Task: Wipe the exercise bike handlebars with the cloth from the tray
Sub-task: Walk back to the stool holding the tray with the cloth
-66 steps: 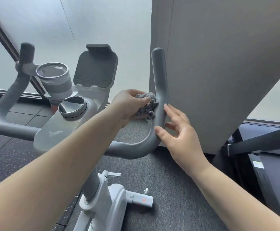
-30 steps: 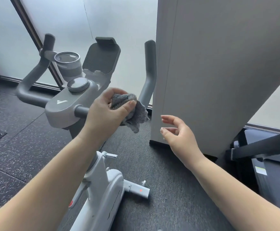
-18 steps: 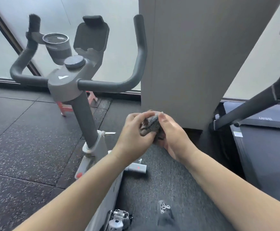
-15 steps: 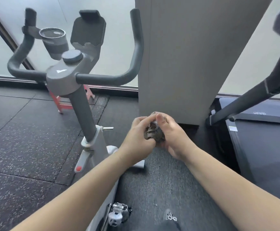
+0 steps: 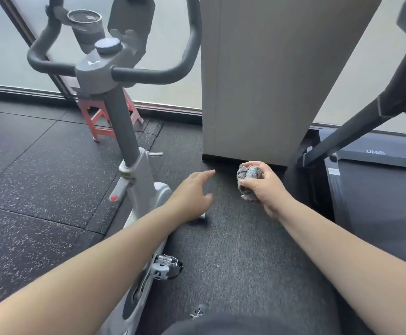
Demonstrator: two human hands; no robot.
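Observation:
The grey exercise bike stands at the upper left, its dark handlebars (image 5: 148,73) curving up on both sides of the grey console (image 5: 95,66). A balled-up grey cloth (image 5: 249,175) is gripped in my right hand (image 5: 263,187), low over the dark mat and well below the right handlebar. My left hand (image 5: 192,194) hovers beside it to the left, fingers spread, holding nothing. No tray is in view.
A wide beige pillar (image 5: 269,81) rises just right of the bike. A treadmill (image 5: 376,180) with a dark slanted frame fills the right side. A red stand (image 5: 100,117) sits behind the bike post. A pedal (image 5: 165,265) juts out near my left forearm.
The cloth has passed from my left hand into my right hand. Both hands have dropped away from the handlebar, and my left hand has let go and opened.

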